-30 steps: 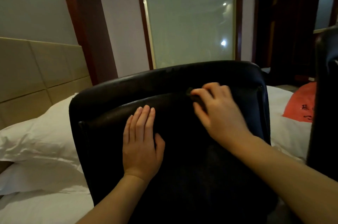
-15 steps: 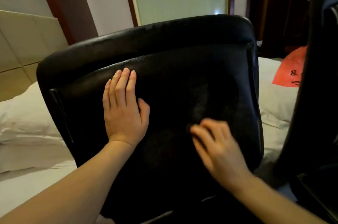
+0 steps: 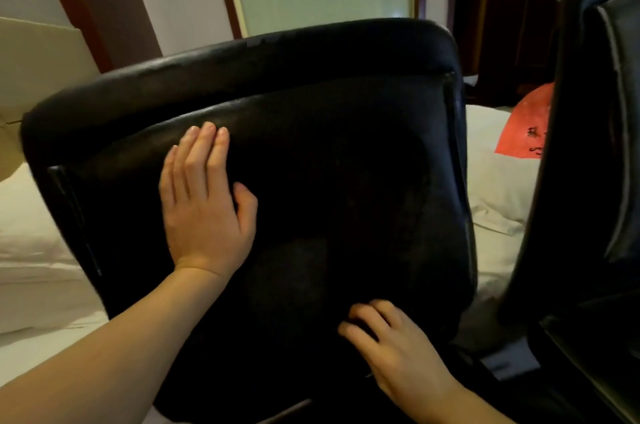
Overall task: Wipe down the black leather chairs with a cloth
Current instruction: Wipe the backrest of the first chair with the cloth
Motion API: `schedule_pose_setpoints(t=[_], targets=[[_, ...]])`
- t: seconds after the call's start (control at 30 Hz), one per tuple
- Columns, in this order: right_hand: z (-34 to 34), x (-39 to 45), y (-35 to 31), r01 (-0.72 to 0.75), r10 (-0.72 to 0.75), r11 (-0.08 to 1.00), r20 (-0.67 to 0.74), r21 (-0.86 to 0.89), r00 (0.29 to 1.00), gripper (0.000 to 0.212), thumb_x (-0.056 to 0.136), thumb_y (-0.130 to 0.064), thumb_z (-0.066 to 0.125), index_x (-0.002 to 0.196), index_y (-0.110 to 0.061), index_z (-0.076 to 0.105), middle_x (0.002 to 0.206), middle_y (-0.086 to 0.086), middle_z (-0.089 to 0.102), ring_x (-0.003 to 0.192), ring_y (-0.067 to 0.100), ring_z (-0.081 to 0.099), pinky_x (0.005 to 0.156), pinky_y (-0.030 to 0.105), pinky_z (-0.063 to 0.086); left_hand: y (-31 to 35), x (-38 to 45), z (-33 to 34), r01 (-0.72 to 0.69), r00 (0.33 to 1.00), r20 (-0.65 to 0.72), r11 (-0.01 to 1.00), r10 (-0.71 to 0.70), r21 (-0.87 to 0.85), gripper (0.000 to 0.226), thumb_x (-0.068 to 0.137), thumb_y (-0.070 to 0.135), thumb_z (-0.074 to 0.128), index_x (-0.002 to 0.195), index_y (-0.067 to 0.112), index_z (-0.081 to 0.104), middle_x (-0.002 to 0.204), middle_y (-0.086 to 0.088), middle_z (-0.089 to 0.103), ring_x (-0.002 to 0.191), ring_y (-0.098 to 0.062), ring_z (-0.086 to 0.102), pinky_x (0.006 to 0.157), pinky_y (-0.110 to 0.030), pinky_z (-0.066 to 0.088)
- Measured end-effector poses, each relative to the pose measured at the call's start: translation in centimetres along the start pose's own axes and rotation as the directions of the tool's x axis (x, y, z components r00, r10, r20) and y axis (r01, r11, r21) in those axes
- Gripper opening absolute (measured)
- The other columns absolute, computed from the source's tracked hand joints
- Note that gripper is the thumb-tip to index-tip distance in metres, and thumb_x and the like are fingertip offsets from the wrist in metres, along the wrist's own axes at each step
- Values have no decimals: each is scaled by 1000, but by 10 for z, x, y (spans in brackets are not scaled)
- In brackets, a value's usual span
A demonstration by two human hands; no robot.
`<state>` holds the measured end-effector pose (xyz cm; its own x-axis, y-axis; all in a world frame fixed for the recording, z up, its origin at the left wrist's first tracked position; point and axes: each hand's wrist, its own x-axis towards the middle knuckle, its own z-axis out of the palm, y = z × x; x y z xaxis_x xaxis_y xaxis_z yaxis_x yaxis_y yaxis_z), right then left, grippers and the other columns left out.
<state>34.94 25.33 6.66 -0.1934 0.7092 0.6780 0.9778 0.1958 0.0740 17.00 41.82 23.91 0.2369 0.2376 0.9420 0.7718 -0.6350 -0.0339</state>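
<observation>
The bed (image 3: pixel 498 177) with its white pillows lay behind and to both sides of the chair (image 3: pixel 311 153), whose black back filled most of the view, tilted slightly and facing the person. A second chair (image 3: pixel 595 164) stood just beside it on the right. A red paper (image 3: pixel 523 127) lay on the bed between the two.

The left hand (image 3: pixel 204 205) rested flat on the upper left of the chair back, fingers (image 3: pixel 204 146) straight and together, holding nothing; it looked to be steadying the chair. The right hand (image 3: pixel 398 351) sat low on the back near its bottom right corner, fingers (image 3: pixel 367 314) curled down against the leather. Something dark showed under them, probably the cloth, but against the black leather I could not tell for sure that it was there.

The unwiped stretch, as far as could be judged, lay up and to the left of the right hand, across the wide panel between the two hands. The back's long axis ran up toward the padded top rail. The right hand was the nearer one for the next pass. The left hand stood in the way of a full sweep across the upper left, and the second chair crowded the right edge.
</observation>
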Motion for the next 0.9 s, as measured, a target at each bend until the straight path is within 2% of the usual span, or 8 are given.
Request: schedule_pose_setpoints(t=[0.1,0.2,0.33,0.5,0.57,0.7,0.8,0.9], targets=[[-47,39,29,-126,131,991,-274,35,953,38,85,-7,60,122,-14,59,122,10,51,107,32,51,102,32,38,2,0,-1,13,1000,10,1000,-13,-7,60,94,19,45,151,3,36,156,-17,36,150,-31,26,126,-43,10],[-111,98,84,-390,389,915,-472,101,791,29,94,-18,61,122,-12,61,123,10,53,114,28,47,103,11,23,5,0,-1,22,1000,15,1000,-22,2,60,94,19,44,151,3,35,157,-17,35,150,-31,24,126,-42,9],[-119,110,102,-426,436,894,-472,135,766,30,97,-23,56,125,-15,57,126,7,50,114,21,40,99,6,21,4,-1,-1,21,1000,8,1000,-21,-11,59,94,19,46,150,3,36,156,-17,35,149,-32,25,126,-43,10],[-39,-5,64,-416,401,909,-295,15,867,28,91,-24,55,118,-19,60,122,7,48,105,30,47,97,36,38,4,-2,2,13,1000,-3,1000,-13,-19,60,93,16,47,150,2,35,156,-19,35,149,-33,25,126,-40,6],[-29,-26,59,-392,382,920,-211,-6,900,29,90,-29,52,118,-23,58,122,3,47,104,26,48,94,37,39,4,-2,2,15,1000,-3,1000,-15,-23,60,94,17,46,150,2,35,156,-19,34,149,-33,25,126,-40,5],[-66,5,69,-288,276,958,-259,-9,926,28,92,-26,58,119,-19,60,120,5,51,106,25,50,93,34,42,3,-1,1,5,1000,4,999,-5,-41,59,94,17,44,150,0,35,155,-21,35,149,-35,25,126,-43,7],[-127,88,101,-368,382,922,-453,122,805,29,93,-23,62,120,-15,61,120,6,52,108,18,45,95,13,32,5,-2,1,13,1000,5,998,-13,-63,59,93,17,44,149,0,35,155,-21,35,148,-36,26,126,-45,9],[-165,161,134,-400,450,893,-419,206,789,30,96,-31,54,125,-22,55,122,0,47,111,12,38,88,3,28,4,-2,2,30,999,19,995,-29,-99,60,94,19,43,150,1,35,156,-21,34,149,-35,24,125,-50,11]])
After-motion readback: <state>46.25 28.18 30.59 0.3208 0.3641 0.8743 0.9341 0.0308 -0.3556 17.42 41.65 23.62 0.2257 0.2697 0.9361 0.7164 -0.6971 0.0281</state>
